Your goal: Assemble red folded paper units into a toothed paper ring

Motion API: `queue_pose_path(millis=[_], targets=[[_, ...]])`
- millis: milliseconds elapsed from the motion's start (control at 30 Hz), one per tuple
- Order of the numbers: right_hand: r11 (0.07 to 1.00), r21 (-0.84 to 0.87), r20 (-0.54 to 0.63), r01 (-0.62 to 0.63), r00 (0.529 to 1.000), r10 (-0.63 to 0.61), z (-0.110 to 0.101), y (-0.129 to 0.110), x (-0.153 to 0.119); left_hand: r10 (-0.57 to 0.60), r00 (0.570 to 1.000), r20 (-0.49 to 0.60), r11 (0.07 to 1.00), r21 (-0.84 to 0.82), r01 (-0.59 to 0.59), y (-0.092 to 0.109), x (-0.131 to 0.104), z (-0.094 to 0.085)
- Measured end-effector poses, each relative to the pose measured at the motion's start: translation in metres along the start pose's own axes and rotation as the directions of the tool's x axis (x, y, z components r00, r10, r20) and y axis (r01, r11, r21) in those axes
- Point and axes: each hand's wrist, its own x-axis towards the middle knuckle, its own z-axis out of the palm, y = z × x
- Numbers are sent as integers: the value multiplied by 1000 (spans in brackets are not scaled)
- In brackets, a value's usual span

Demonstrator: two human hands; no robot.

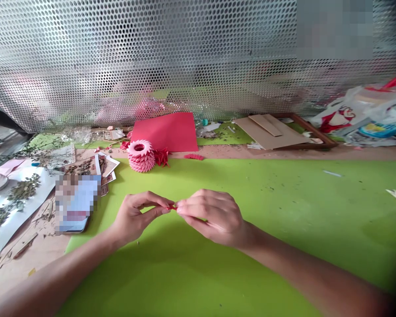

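Between my two hands is a small piece of folded red paper [172, 208], mostly covered by the fingertips. My left hand [137, 216] pinches its left end between thumb and fingers. At its right end my right hand [214, 215] closes on it in the same way. Both hands are held over the green mat [191, 273]. Beyond them stands a round pink paper ring stack [141, 157] with a toothed rim. Pointed red folded pieces [161, 156] lie against its right side, and a short red paper strip [194, 156] rests farther right.
A red sheet [168, 132] lies behind the pink stack. Left of my hands is a phone [79, 207] beside several cards and dried plant bits. Brown boards [270, 132] and a plastic bag [350, 114] are at the back right, before a perforated metal panel [185, 57].
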Motion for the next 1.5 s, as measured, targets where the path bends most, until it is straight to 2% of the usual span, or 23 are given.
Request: queue_pose_path(millis=[700, 967, 1200, 1500], targets=[[1000, 6, 7, -13, 1000, 13, -1, -1, 2, 94, 995, -11, 988, 126, -92, 0, 0, -2], [999, 40, 38, -13, 999, 12, -1, 2, 0, 86, 994, 66, 985, 144, -94, -4, 0, -6], [999, 33, 33, 4, 999, -5, 0, 0, 1, 87, 994, 70, 976, 193, -99, -5, 1, -7], [999, 28, 42, -23, 999, 22, 1, 6, -1, 89, 996, 22, 987, 133, -92, -2, 0, -3]])
